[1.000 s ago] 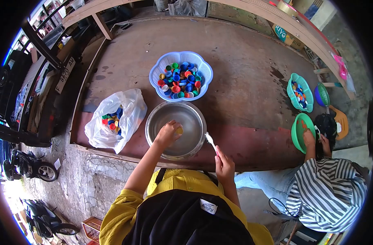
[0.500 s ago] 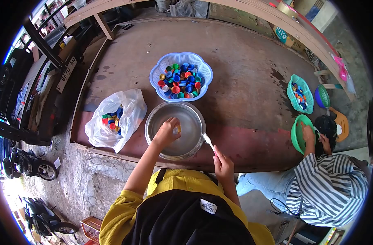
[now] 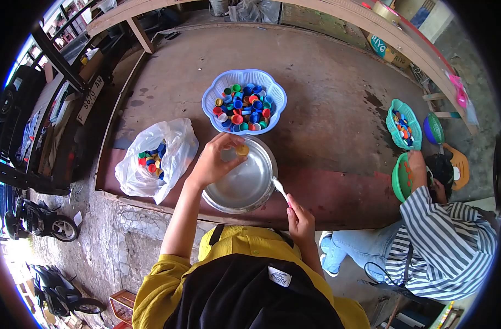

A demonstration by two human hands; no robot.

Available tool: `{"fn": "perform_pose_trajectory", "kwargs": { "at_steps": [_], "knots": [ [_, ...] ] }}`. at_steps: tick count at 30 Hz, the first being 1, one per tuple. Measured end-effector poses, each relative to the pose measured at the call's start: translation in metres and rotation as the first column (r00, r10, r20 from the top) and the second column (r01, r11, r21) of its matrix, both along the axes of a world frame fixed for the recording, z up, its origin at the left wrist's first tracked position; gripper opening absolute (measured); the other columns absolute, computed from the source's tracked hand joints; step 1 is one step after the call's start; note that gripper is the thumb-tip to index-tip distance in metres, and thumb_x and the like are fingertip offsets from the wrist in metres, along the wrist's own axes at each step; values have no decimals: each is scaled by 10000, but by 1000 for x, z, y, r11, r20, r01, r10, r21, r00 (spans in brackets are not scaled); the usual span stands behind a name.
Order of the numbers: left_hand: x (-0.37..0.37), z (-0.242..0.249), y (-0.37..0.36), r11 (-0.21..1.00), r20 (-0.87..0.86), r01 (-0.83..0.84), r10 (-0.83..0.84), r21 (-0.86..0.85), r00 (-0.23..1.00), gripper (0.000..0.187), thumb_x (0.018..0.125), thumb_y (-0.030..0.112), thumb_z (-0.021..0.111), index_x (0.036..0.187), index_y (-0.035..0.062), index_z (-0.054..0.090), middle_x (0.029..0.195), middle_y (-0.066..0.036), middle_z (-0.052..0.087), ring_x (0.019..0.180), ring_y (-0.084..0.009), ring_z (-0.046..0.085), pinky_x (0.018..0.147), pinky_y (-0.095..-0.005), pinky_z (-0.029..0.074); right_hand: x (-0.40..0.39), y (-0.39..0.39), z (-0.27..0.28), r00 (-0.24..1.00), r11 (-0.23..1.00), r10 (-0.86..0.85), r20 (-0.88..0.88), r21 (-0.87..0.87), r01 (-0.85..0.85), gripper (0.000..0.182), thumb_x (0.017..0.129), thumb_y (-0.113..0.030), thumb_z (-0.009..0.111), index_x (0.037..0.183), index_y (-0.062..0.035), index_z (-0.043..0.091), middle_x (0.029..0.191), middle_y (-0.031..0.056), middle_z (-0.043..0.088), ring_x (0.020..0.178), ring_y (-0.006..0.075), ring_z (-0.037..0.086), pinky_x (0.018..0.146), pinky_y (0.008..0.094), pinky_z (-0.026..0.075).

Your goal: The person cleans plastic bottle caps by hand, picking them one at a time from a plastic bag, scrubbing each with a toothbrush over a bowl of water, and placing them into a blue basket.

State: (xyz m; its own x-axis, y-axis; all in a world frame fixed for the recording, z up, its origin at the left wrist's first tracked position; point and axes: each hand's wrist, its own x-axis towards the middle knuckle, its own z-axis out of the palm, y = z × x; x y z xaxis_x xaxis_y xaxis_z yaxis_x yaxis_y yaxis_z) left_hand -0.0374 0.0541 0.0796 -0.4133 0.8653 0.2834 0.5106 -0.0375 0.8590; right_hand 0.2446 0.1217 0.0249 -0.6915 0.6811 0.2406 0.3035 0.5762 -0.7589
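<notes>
Between the thumb and fingers of my left hand is a yellow bottle cap, held over the far part of a round metal bowl. The bowl looks to have water in it. My right hand grips a white toothbrush by its handle, bristle end up at the bowl's right rim. Just beyond the bowl stands a light-blue plastic basket full of mixed coloured caps. Left of the bowl, an open white plastic bag holds more caps.
All this stands on a brown table. At its right end, a co-worker in a striped shirt has a hand in a green basin. Nearby is a teal basket with caps. A wooden beam runs along the back.
My left hand has lifted the yellow cap out of the bowl and moved it away from me toward the blue basket. My right hand with the toothbrush has barely moved.
</notes>
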Motion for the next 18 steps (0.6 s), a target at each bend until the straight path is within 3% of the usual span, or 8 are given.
{"fn": "perform_pose_trajectory", "kwargs": {
  "at_steps": [1,3,4,8,12,15,16,18],
  "knots": [
    [1,1,0,999,38,-8,6,41,999,380,682,85,755,1027,40,602,997,-104,608,934,-236,608,828,-342,487,0,0,-3,1000,1000,-3,-24,21,3,338,879,-74,550,1215,-68,582,890,170,643,706,276,631,627,323,488],
    [0,-24,-1,995,-174,-24,7,-94,985,425,689,74,753,1077,30,587,998,-104,609,934,-234,615,833,-333,494,-2,1,-10,997,998,-6,-75,65,11,359,890,-130,562,1248,-144,571,773,130,616,603,276,587,558,353,471],
    [0,-40,-3,986,-277,-43,-3,-160,961,447,692,68,751,1103,25,579,998,-104,609,934,-234,618,836,-329,497,-2,0,-10,996,997,-6,-89,70,13,359,889,-129,563,1248,-142,571,773,130,616,602,275,585,558,352,471],
    [-2,-69,-5,973,-293,-11,-58,-230,954,574,673,61,753,1208,34,546,953,-99,626,918,-231,608,839,-335,482,-4,1,-7,996,997,-8,-88,72,14,358,887,-122,566,1245,-134,573,774,130,618,594,270,577,556,347,469],
    [-3,1,-1,999,-157,-34,35,7,987,580,662,44,751,1205,66,549,910,-95,630,900,-238,613,821,-352,480,-4,1,-7,993,999,-9,-118,41,13,362,883,-115,571,1245,-135,574,773,131,617,582,266,567,551,346,465],
    [1,9,-1,993,-21,-98,99,58,995,559,667,30,746,1192,57,557,914,-91,632,895,-226,612,820,-346,485,-5,1,-7,995,999,1,-103,46,4,361,883,-111,571,1244,-130,574,783,135,622,589,265,574,554,343,466],
    [0,-13,-2,995,62,-100,98,23,993,598,665,25,752,1223,59,541,970,-64,628,898,-155,598,825,-263,443,-6,1,-9,993,999,6,-115,54,0,361,883,-110,572,1243,-128,574,778,134,620,586,264,572,551,342,465],
    [1,-59,-8,989,-273,-61,22,-135,962,634,651,43,765,1241,83,534,929,-55,615,858,-172,594,799,-282,454,-8,0,-12,990,998,14,-141,67,-5,361,882,-107,572,1243,-125,574,768,132,616,579,260,569,546,340,463]
  ]
}}
